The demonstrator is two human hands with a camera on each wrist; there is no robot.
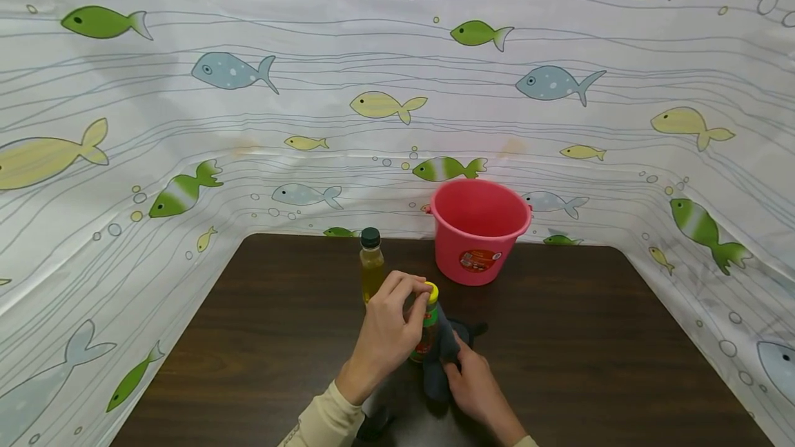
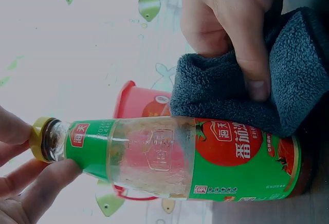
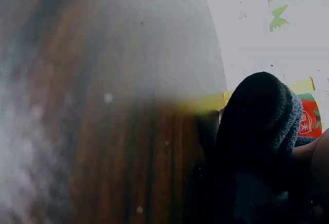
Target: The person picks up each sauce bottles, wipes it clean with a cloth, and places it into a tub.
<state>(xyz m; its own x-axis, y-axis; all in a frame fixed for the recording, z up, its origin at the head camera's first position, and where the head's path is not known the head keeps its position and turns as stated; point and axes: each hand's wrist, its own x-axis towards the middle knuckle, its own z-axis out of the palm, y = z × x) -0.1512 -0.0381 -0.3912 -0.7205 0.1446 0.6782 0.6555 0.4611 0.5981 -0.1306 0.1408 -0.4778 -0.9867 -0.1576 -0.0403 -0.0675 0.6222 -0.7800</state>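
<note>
A glass sauce bottle point(image 2: 154, 157) with a yellow cap point(image 2: 42, 139) and a green and red tomato label stands on the table. My left hand point(image 1: 388, 323) pinches it at the cap and neck with thumb and fingertips. In my right hand point(image 1: 475, 385) is a dark grey terry cloth point(image 2: 298, 64), pressed along the bottle's side; the thumb lies over a fold. The right wrist view shows the dark folded cloth point(image 3: 262, 126) up close, with part of the bottle's red label point(image 3: 310, 116) behind it.
Behind my left hand stands a bottle of yellow liquid point(image 1: 373, 271) with a dark cap. A pink bucket point(image 1: 448, 247) is at the back of the brown table point(image 1: 261, 336). Near my left sleeve lies a dark object point(image 1: 375, 425), its kind unclear. A fish-print sheet point(image 1: 335, 74) surrounds the table.
</note>
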